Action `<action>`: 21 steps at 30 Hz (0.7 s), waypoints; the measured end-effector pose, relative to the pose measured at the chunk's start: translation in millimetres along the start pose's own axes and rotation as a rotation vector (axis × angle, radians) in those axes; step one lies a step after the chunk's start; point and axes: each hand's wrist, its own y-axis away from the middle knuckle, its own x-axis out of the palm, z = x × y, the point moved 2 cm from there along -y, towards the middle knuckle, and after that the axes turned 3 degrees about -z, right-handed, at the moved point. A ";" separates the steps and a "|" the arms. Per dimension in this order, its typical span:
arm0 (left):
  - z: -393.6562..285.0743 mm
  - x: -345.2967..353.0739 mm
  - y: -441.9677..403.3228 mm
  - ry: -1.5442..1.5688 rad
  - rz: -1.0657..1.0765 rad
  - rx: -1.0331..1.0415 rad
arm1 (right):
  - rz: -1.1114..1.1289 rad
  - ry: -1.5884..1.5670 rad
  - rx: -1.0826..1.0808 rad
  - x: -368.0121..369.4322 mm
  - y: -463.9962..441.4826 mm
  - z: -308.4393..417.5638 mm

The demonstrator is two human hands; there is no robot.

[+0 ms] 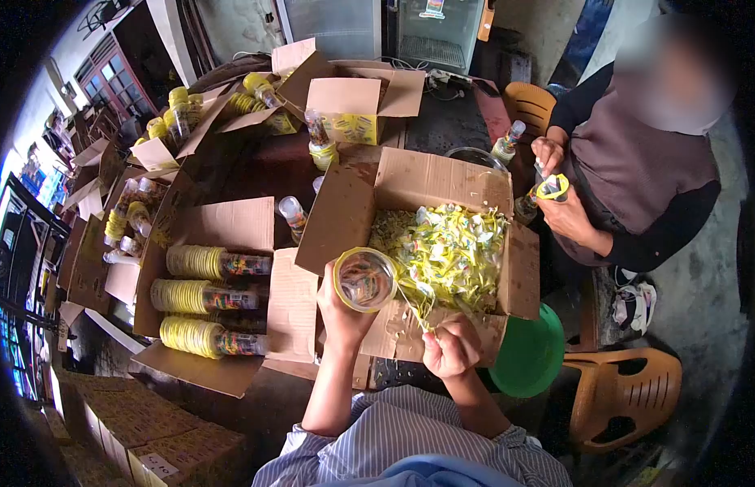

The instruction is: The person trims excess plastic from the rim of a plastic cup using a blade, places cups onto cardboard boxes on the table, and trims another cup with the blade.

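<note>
One carton (442, 177) belongs beneath the work. Left hand (345, 315): fingers grasp the clear cup (365, 281) above the carton's near-left corner; hold steady. Right hand (453, 346): fingers pinch the yellow strip (427, 326); pull evenly away. Nearby: box (231, 222) of stacked cups (200, 297), left; green basin (533, 355), right. Left carton flap (338, 219) may crowd the cup.

We see a yellow-rimmed cup (365, 280), yellow-and-white scraps (454, 252), a brown carton (442, 180) and a blue shirt (410, 426) striped white.
</note>
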 end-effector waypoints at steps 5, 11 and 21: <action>10.3 -1.0 -13.5 -0.068 -0.070 -0.038 | -0.015 -0.205 -0.112 -2.2 13.9 15.7; 11.1 -5.4 -17.6 -0.078 -0.035 -0.100 | -0.006 -0.189 0.074 -1.6 6.4 4.8; 10.5 -11.7 1.2 0.094 0.027 -0.137 | -0.040 -0.266 0.602 41.8 -18.1 -87.8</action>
